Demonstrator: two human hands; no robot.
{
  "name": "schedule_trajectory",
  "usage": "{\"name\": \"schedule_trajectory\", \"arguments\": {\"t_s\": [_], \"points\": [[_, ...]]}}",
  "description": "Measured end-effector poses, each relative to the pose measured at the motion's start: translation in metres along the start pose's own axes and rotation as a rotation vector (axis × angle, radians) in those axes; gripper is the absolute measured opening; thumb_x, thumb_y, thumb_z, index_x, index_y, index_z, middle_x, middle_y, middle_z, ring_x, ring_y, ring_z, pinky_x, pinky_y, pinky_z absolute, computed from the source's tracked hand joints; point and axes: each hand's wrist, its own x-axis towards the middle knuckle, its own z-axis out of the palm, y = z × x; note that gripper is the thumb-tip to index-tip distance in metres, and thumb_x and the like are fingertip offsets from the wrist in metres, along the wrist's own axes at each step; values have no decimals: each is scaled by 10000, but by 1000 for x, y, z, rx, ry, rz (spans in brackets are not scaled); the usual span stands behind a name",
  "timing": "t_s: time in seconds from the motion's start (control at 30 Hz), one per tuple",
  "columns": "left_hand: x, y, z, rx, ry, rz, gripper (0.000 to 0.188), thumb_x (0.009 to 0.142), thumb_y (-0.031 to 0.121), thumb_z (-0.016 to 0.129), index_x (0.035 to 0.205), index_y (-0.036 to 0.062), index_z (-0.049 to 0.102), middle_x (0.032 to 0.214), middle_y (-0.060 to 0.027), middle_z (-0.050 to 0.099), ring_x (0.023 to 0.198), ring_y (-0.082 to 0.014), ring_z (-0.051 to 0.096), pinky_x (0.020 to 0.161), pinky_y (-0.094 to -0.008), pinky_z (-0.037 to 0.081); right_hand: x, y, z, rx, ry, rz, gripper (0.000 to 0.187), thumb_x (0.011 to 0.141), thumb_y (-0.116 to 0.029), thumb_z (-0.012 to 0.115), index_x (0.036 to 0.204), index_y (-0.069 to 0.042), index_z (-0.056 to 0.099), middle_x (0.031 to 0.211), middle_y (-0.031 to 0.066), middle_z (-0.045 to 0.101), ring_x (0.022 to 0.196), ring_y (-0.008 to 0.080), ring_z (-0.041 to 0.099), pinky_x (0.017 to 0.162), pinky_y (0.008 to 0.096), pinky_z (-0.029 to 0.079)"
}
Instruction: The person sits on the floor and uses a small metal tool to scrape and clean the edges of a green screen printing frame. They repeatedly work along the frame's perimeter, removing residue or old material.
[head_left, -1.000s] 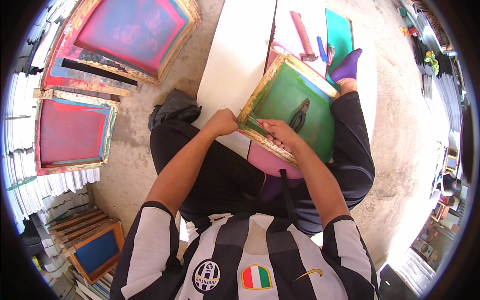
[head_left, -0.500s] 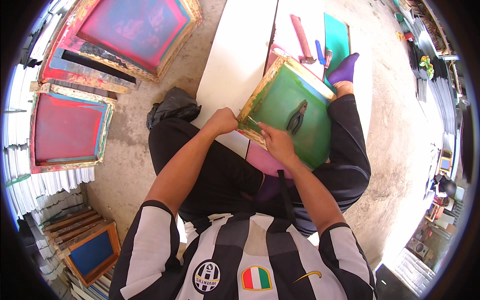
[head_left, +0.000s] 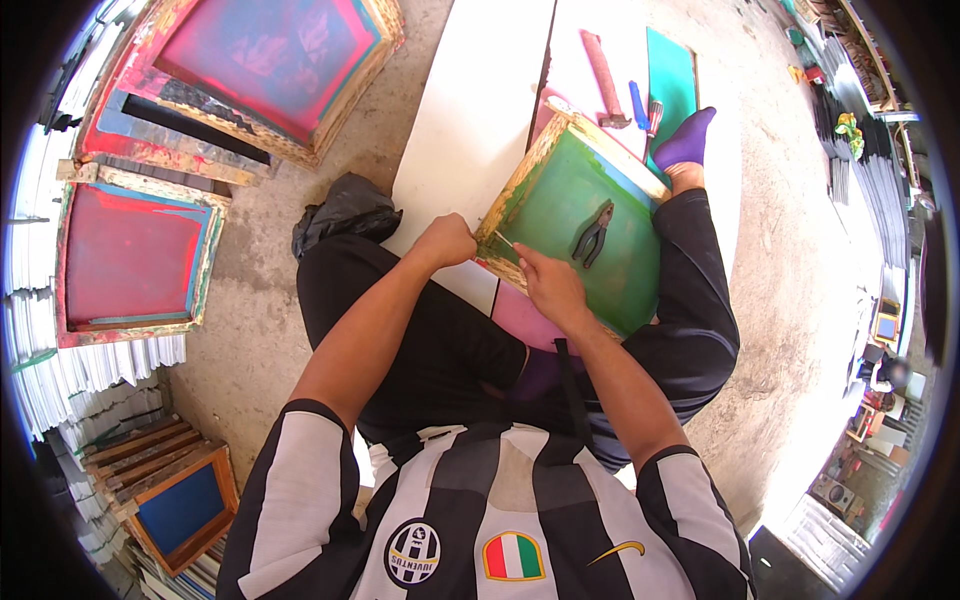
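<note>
A wooden-framed printing screen [head_left: 520, 188] with green mesh rests across my lap and the board beneath. My left hand [head_left: 446, 243] is closed at its near left corner, fingers mostly hidden. In my right hand [head_left: 552, 287], a thin, pale metal tool [head_left: 505, 241] is pinched, its tip against the inner edge of the wood by that corner. I cannot make out the tool's kind, as the palm covers its handle. Black-handled pliers [head_left: 594, 236] lie on the mesh, right of my right hand.
Beyond the screen lie a hammer [head_left: 606, 82], a blue-handled tool [head_left: 638, 105], a screwdriver [head_left: 654, 117] and a teal panel [head_left: 672, 75]. A black plastic bag [head_left: 348, 208] sits by my left knee. Paint-stained screens [head_left: 140, 255] stand at left, near a blue-meshed frame [head_left: 182, 508].
Hardly anything differs. My right hand has shifted very slightly with the thin tool, and my left hand keeps its place at the corner.
</note>
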Motion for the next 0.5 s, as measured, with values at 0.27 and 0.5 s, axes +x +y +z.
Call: {"name": "schedule_trajectory", "arguments": {"t_s": [0.27, 0.5], "points": [[4, -3, 3, 15, 7, 2, 248, 775, 115, 678, 937, -17, 810, 960, -309, 742, 947, -435, 748, 878, -468, 588, -2, -11, -1, -129, -11, 35, 332, 1047, -287, 550, 1335, -203, 693, 939, 230, 733, 900, 436, 703, 795, 568, 541], [5, -4, 2, -3, -9, -6, 259, 775, 119, 688, 947, -37, 803, 969, -322, 737, 962, -442, 745, 890, -472, 585, -1, -35, -10, -228, -79, 86, 347, 1050, -257, 517, 1355, -197, 671, 932, 236, 732, 871, 446, 706, 780, 589, 546]]}}
